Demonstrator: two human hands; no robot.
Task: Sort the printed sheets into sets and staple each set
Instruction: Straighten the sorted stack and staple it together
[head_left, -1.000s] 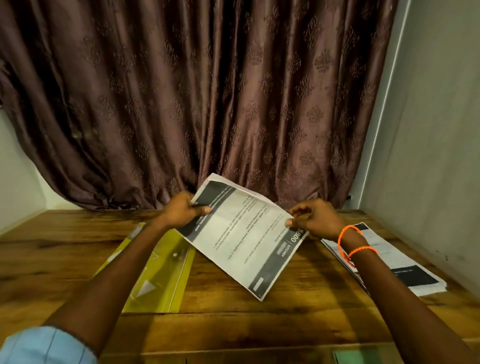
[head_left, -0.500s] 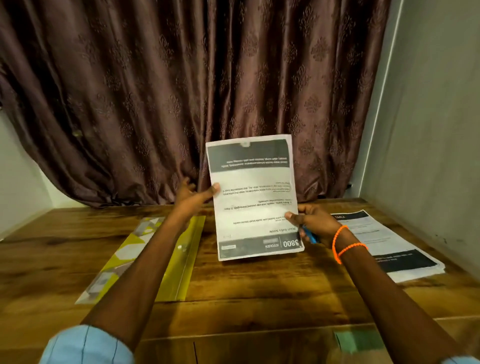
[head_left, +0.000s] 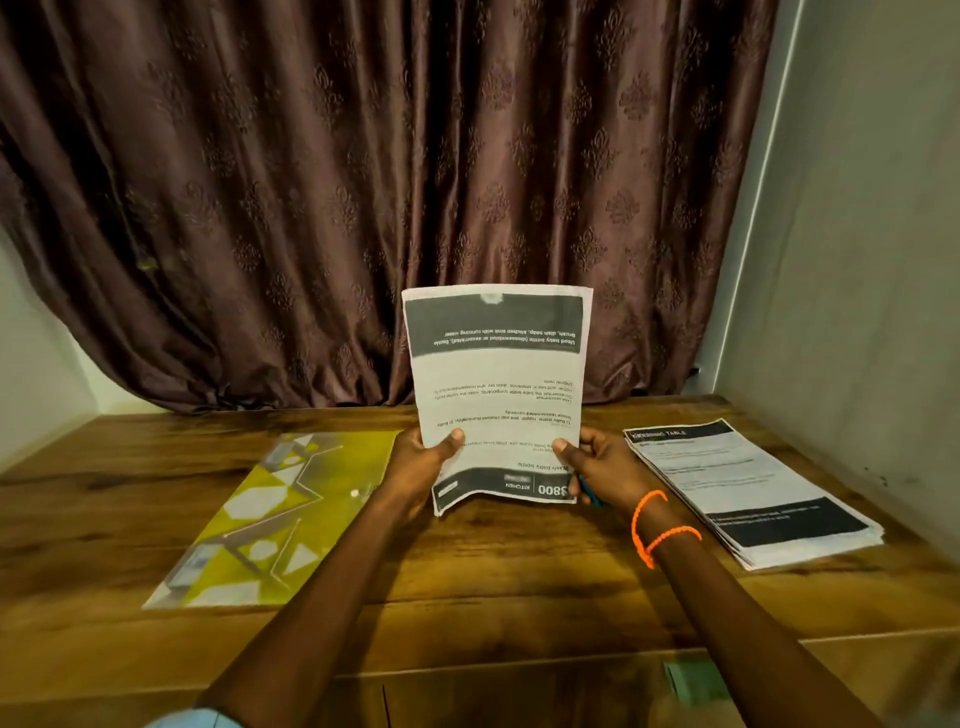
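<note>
Holding a printed sheet (head_left: 500, 395) upright over the middle of the tabletop (head_left: 467, 582), the left hand (head_left: 423, 467) pinches its left edge and the right hand (head_left: 597, 467) pinches its right edge, thumbs in front. The print is upside down. A stack of printed sheets (head_left: 748, 488) lies to the right. A yellow folder (head_left: 270, 519) lies to the left. A brown curtain (head_left: 363, 182) hangs at the far side.

Both hands raised, L (head_left: 423, 467) & R (head_left: 602, 467), thumbs fwd, fingers curled, gripping.
</note>
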